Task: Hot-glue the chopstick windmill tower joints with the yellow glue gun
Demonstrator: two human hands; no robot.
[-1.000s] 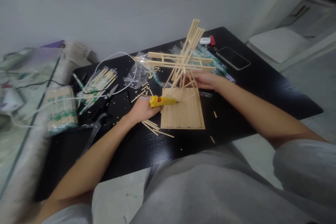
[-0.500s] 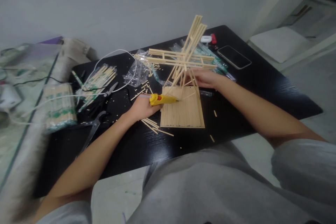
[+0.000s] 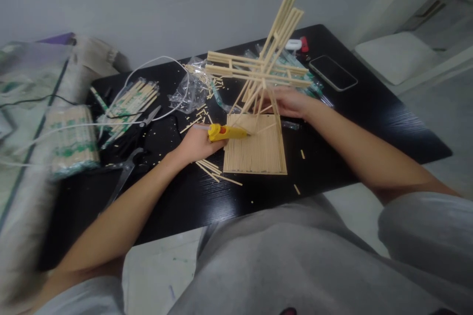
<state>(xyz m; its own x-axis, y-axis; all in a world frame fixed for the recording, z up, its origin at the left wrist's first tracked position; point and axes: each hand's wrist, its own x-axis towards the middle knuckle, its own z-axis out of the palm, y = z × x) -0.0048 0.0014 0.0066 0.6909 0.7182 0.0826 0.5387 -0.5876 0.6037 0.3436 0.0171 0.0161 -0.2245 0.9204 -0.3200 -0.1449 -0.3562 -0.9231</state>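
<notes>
A windmill model of thin wooden sticks stands in front of me, its cross of four-railed sails (image 3: pixel 264 70) above slanted legs on a square stick base (image 3: pixel 254 152). My left hand (image 3: pixel 199 145) is closed around a yellow glue gun (image 3: pixel 227 132), whose nozzle points right, low over the base near the legs. Behind the legs, my right hand (image 3: pixel 286 101) grips the model from the right side; its fingertips are partly hidden by the sticks.
Scissors (image 3: pixel 150 117) and pliers-like cutters (image 3: pixel 127 172) lie to the left, near packs of wrapped sticks (image 3: pixel 74 140) and a white cable (image 3: pixel 164 57). Loose cut sticks (image 3: pixel 210 170) lie beside the base. A phone (image 3: pixel 333 73) rests at the right of the black table (image 3: pixel 391 123).
The view has tilted slightly, so everything sits a little higher in the picture. Both hands, the glue gun and the model keep nearly the same places relative to each other.
</notes>
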